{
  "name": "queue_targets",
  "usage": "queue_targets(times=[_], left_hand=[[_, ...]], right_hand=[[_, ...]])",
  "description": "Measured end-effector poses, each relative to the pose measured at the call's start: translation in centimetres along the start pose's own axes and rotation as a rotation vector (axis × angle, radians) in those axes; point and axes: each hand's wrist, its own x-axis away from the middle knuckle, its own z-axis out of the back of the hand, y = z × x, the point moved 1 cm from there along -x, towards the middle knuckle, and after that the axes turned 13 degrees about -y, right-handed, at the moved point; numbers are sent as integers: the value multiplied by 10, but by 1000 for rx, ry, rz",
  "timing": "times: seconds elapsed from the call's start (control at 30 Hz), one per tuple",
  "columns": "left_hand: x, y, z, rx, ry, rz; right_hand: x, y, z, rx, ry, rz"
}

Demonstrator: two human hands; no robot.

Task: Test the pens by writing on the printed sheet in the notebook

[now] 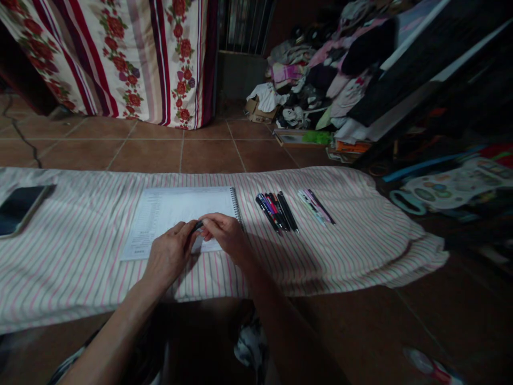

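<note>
Both of my hands meet over the lower right corner of a spiral notebook (176,211) that lies open on a striped cloth (72,256). My left hand (170,255) and my right hand (224,232) are both closed on a small dark pen (197,226) held between their fingertips. Only a short piece of the pen shows. To the right of the notebook lies a bundle of dark pens (277,211), and further right a smaller group of lighter pens (316,206).
A phone (20,208) lies at the cloth's left end. Brown floor tiles (208,152) run beyond it to a floral hanging cloth (132,59). A heap of clothes (320,75) and cluttered shelves (452,176) fill the right side.
</note>
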Motion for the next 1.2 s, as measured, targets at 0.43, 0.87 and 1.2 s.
queue_targets(times=[0.43, 0.87, 1.2], left_hand=[[0, 6, 4, -85, -72, 47], [0, 4, -3, 54, -36, 64], [0, 5, -4, 59, -15, 60]], right_hand=[[-1, 8, 5, 100, 49, -81], [2, -3, 4, -46, -4, -51], [0, 6, 4, 70, 60, -63]])
